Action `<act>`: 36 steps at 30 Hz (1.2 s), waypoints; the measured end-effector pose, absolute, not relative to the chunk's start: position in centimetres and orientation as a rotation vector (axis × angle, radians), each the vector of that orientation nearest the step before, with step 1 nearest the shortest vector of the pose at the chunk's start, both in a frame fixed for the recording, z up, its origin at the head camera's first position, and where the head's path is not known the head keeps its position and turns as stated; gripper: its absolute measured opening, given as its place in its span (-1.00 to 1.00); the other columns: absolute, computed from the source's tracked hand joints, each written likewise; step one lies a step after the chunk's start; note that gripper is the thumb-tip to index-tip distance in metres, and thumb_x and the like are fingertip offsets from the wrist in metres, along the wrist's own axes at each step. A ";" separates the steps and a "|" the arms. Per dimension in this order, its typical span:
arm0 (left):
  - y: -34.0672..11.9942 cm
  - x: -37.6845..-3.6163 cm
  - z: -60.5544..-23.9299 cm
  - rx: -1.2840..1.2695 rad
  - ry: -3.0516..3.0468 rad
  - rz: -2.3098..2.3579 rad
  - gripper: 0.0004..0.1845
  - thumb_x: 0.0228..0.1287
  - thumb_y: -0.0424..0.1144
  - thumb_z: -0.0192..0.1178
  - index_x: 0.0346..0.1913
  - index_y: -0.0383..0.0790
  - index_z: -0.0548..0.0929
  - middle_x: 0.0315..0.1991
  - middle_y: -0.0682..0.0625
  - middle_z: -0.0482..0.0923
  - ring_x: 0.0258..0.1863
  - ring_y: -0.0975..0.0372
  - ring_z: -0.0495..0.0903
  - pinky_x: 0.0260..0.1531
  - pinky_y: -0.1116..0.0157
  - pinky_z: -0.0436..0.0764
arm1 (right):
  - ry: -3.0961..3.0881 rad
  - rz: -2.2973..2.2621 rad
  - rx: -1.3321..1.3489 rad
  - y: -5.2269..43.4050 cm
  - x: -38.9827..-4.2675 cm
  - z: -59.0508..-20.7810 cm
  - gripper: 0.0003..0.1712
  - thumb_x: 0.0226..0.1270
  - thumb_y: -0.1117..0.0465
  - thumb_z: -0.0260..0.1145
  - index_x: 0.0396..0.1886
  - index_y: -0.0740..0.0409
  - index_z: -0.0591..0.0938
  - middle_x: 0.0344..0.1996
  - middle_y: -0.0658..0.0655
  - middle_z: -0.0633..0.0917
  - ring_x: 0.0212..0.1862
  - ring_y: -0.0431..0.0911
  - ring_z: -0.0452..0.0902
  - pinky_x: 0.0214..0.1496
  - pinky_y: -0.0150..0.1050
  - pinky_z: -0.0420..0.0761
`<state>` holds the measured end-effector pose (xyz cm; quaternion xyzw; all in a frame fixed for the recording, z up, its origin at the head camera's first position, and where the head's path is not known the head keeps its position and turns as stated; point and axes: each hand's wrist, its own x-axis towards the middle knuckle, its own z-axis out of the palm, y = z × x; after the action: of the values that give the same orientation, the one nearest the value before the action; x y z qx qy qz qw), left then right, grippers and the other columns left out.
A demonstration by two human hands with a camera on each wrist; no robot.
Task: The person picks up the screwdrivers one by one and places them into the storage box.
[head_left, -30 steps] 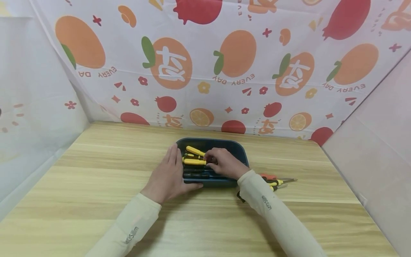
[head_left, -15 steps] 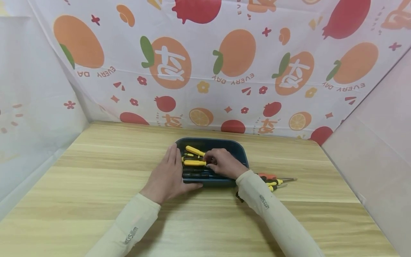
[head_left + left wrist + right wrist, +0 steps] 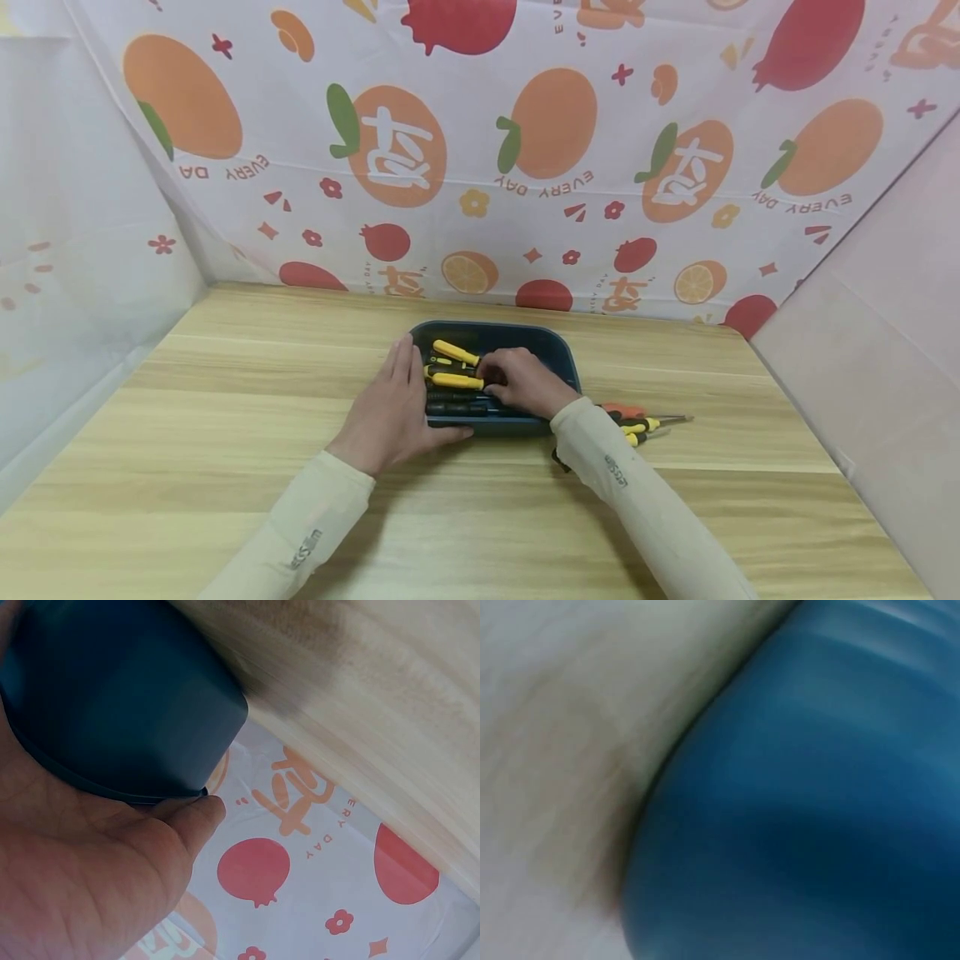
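Observation:
A dark blue plastic bin on the table holds several screwdrivers with yellow or black handles. My left hand lies along its left end, fingers straight at the rim and thumb along the front wall. In the left wrist view, the fingertips touch the rim of the bin. My right hand reaches into the bin with curled fingers and pinches a yellow-handled screwdriver near where the handle ends. Behind it lies another yellow-handled screwdriver; black handles line the front. The right wrist view shows only the bin's blurred wall.
Right of the bin, partly under the right forearm, lie loose tools: one with an orange handle and yellow-and-black screwdrivers. A dark object shows beside the right sleeve. A fruit-print cloth hangs behind the wooden table.
The yellow-handled screwdriver at my right fingers has tilted and shifted slightly right. The left hand and the bin have stayed in place.

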<state>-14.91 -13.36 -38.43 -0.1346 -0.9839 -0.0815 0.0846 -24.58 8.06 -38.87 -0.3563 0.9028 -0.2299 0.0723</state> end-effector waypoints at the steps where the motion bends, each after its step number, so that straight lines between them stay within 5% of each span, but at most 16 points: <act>1: -13.4 -14.9 -38.4 -0.401 -2.936 -0.241 0.41 -0.05 0.57 0.28 0.45 -0.67 0.15 0.51 -0.49 0.07 0.47 -0.22 0.20 0.35 0.00 0.40 | 2.712 -0.694 -1.074 8.1 -24.6 -38.8 -0.79 0.33 0.34 0.43 -0.05 0.15 0.73 -0.18 0.02 0.72 -0.22 -0.19 0.58 -0.06 -0.29 0.67; 15: -13.1 -14.9 -38.3 -0.395 -2.964 -0.217 0.42 -0.05 0.61 0.22 0.47 -0.64 0.14 0.53 -0.45 0.03 0.50 -0.21 0.13 0.37 0.01 0.37 | 2.830 -0.794 -1.094 12.0 -24.6 -36.5 -0.82 0.37 0.32 0.40 -0.06 0.21 0.74 -0.18 0.07 0.72 -0.19 -0.12 0.60 -0.03 -0.22 0.70; 36: -13.1 -15.1 -38.4 -0.387 -2.963 -0.237 0.44 -0.06 0.59 0.26 0.47 -0.66 0.11 0.54 -0.46 0.00 0.51 -0.22 0.12 0.35 -0.01 0.39 | 2.742 -0.681 -0.670 26.0 -25.2 -36.3 -0.79 0.35 0.32 0.40 -0.07 0.34 0.72 -0.21 0.11 0.73 -0.20 -0.06 0.59 -0.16 -0.16 0.66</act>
<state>-15.09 -13.09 -38.42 -0.1288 -0.9859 -0.0788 0.0721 -25.18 26.02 -36.31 -0.2292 0.9377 -0.2327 0.1186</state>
